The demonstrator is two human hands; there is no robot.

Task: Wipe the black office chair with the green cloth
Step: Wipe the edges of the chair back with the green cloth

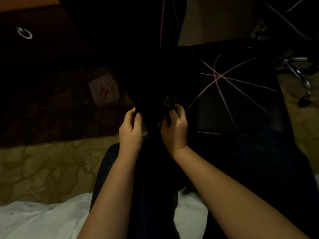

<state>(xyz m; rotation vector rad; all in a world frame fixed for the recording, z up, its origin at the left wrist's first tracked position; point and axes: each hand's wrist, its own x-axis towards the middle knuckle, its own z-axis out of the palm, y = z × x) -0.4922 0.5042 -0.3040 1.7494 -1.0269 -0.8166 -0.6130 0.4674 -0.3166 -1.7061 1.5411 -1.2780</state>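
The black office chair (229,87) with thin pink seams fills the dim centre and right of the head view. A dark narrow part of it (148,100), perhaps an armrest, runs down between my hands. My left hand (131,128) grips its left edge, thumb and fingers curled on it. My right hand (174,126) holds the bunched green cloth (170,101) against the right side of that part. Only a small fold of cloth shows above my fingers.
A patterned carpet (48,166) lies to the left, with a pale card-like object (104,89) on it. White bedding (39,219) is at the bottom. A chrome chair base with a caster (303,83) stands at the right. My dark-trousered legs (259,161) are below.
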